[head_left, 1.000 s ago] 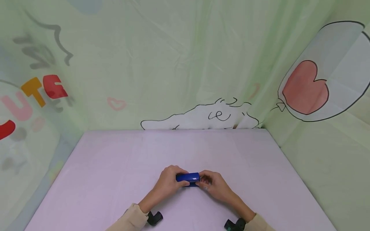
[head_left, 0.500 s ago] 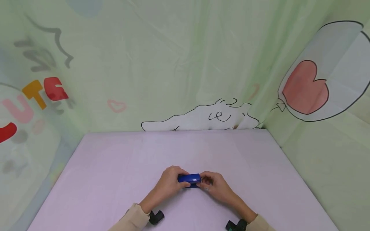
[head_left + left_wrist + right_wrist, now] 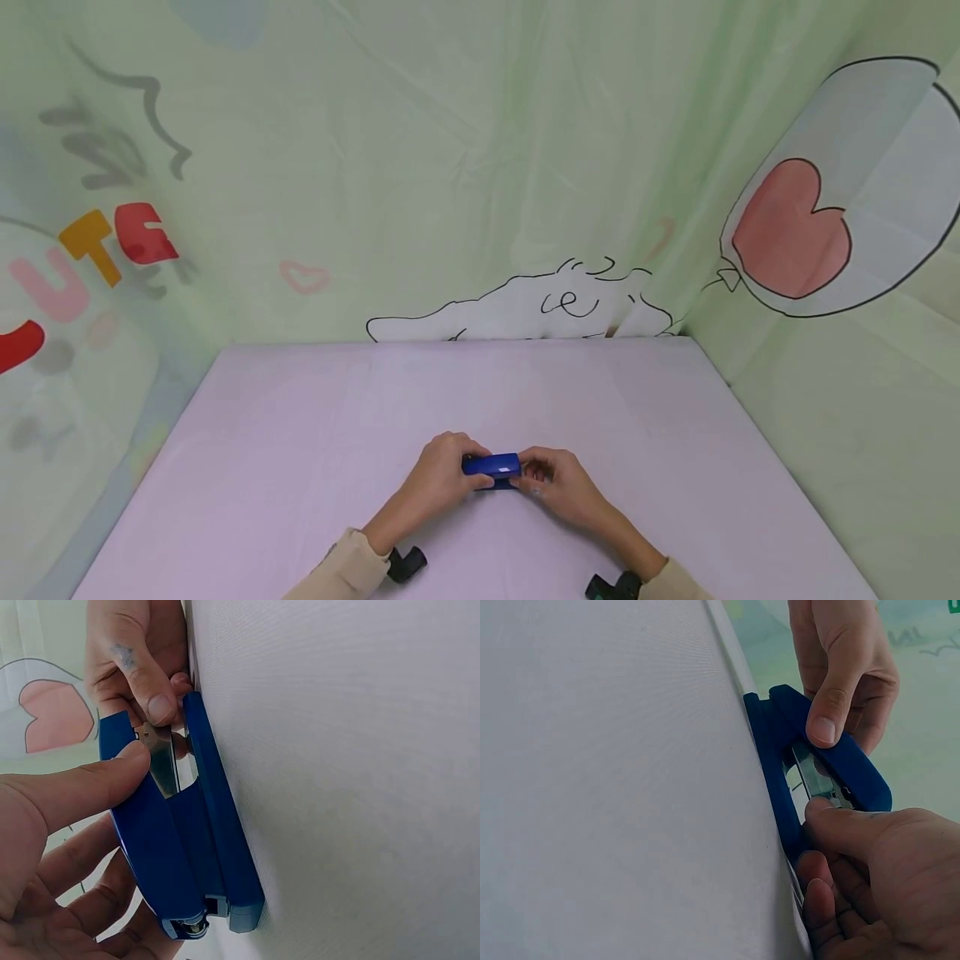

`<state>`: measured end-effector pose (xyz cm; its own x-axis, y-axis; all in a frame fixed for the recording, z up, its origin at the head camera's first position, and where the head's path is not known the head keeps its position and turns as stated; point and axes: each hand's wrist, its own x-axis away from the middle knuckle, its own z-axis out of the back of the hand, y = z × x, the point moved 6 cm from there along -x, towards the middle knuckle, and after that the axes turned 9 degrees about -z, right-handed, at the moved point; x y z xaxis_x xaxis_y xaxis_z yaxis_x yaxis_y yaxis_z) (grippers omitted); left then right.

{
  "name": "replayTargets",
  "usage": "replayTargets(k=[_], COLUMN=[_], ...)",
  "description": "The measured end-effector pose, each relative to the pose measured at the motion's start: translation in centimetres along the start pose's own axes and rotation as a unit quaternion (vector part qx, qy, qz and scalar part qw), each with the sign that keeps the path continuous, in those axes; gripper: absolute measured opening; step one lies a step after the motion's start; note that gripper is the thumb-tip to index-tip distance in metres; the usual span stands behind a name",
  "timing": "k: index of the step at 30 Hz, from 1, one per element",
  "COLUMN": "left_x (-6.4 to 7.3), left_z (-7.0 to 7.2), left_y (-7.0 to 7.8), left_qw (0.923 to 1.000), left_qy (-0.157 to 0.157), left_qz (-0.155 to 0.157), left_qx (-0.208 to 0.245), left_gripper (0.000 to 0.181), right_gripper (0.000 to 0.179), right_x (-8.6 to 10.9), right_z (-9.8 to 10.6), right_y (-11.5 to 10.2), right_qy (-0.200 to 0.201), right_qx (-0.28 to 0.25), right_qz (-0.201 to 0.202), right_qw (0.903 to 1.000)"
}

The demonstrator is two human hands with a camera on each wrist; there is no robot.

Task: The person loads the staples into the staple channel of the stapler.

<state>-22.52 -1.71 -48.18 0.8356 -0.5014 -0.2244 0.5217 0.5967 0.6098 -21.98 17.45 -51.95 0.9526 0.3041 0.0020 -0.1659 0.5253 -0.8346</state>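
A blue stapler [image 3: 497, 465] stands at the near middle of the table, its base on the cloth. Its top cover is raised from the base, and the metal staple magazine [image 3: 160, 757] shows between them in the left wrist view. My left hand [image 3: 441, 472] grips the top cover, thumb on the near side and fingers behind. At the stapler's front end is my right hand [image 3: 564, 485], fingers curled. In the right wrist view its thumb [image 3: 847, 825] presses at the magazine inside the gap, with the index finger hidden behind the cover.
A pale lilac cloth covers the table [image 3: 315, 400]. Green printed curtains [image 3: 420, 167] enclose the back and both sides. Black wrist cameras are strapped near both sleeves, the left camera [image 3: 407, 565] and the right camera [image 3: 613, 586] close above the table.
The stapler and both hands sit very slightly farther right and lower in the head view, whose background has also shifted slightly. Both hands keep the same hold.
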Motion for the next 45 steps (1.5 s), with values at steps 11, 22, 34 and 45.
replayTargets(k=[11,22,34,45], left_x=[0.02,0.03,-0.1,0.03], left_z=[0.18,-0.06,-0.23,-0.44], left_y=[0.44,0.39,0.41,-0.24], left_qw=[1.0,0.9998,0.9992,0.9994], left_qy=[-0.004,-0.005,-0.005,-0.011], left_qz=[-0.001,-0.002,-0.005,-0.013], left_qx=[-0.006,-0.021,-0.039,-0.029], left_gripper=[0.028,0.029,0.028,0.03], right_gripper=[0.019,0.02,0.021,0.023], right_x=[0.05,-0.09,-0.08,-0.24], right_z=[0.18,0.19,0.23,0.21], right_y=[-0.18,0.11,0.01,0.16], right_qy=[-0.001,0.008,0.011,0.009], right_qx=[-0.003,0.011,0.006,-0.007], right_qz=[-0.011,-0.03,-0.034,-0.027], right_qw=[0.9999,0.9995,0.9994,0.9996])
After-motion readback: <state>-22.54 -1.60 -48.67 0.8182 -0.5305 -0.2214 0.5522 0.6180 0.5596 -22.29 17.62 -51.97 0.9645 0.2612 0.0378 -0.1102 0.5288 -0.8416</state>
